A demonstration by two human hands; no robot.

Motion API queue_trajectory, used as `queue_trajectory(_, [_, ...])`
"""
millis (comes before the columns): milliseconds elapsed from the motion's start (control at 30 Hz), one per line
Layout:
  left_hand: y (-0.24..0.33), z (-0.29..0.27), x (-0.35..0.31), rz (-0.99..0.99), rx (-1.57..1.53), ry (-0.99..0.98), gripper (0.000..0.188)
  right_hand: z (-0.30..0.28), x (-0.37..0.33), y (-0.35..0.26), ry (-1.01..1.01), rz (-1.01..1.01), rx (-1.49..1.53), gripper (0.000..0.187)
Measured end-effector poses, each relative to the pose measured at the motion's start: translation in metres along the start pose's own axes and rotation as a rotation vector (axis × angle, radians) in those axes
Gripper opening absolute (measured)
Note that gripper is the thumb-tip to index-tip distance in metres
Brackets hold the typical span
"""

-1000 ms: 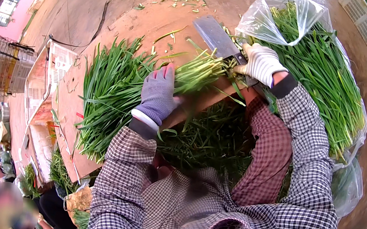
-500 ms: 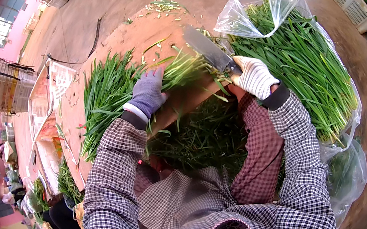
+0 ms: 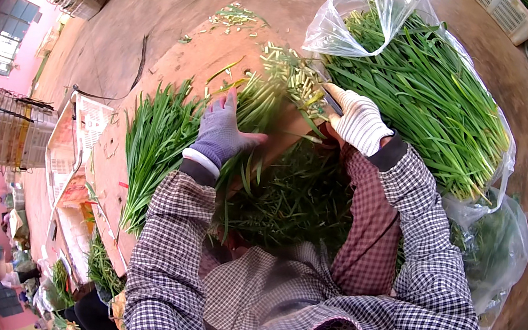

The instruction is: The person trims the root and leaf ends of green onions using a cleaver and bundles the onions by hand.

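Note:
My left hand [image 3: 221, 133], in a purple-grey glove, lies with thumb and fingers spread at the edge of a bunch of garlic chives [image 3: 159, 139] on a brown board [image 3: 113, 159]. My right hand [image 3: 360, 123], in a white striped glove, is closed round the dark handle of a broad-bladed knife [image 3: 332, 101]. The knife's blade is mostly hidden behind cut stem pieces and the hand. Pale chopped stem ends [image 3: 294, 75] lie beside the knife. Blurred stalks [image 3: 260, 104] with pale ends stretch between my hands.
A large clear bag [image 3: 373, 25] of long chives [image 3: 425, 94] lies at the right, with another plastic bag [image 3: 495, 255] nearer me. Loose green leaves [image 3: 293, 198] fill the dark space between my legs. Stem scraps [image 3: 233, 16] lie at the board's far end. Crates [image 3: 9, 128] stand at the left.
The knife has turned and dropped, so its flat blade no longer shows broadly. Cut stem ends have spread out beside it. My left thumb has opened away from the fingers.

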State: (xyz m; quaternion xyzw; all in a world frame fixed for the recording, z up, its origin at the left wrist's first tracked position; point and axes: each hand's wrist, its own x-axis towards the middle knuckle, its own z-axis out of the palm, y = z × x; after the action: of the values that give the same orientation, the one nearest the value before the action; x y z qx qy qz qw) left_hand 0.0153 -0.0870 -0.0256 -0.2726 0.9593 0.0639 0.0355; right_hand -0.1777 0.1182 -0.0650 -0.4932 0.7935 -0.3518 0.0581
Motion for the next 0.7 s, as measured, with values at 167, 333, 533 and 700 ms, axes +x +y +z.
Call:
queue_trajectory(167, [-0.002,0.007,0.016,-0.088,0.015,-0.126,0.123,0.017,0.002,-0.015,-0.218,-0.063,0.157,0.046])
queue_trajectory(333, [0.002,0.012,0.017,-0.079,0.004,-0.127,0.113,0.011,0.007,-0.007,-0.221,0.013,0.178,0.044])
queue_trajectory(533, [0.000,0.027,0.013,0.010,-0.045,0.000,0.093,0.028,-0.007,-0.006,-0.170,-0.057,0.213,0.042])
queue_trajectory(700, [-0.027,0.034,0.019,0.021,-0.583,0.300,0.044,0.032,-0.007,0.002,-0.137,-0.102,0.085,0.035])
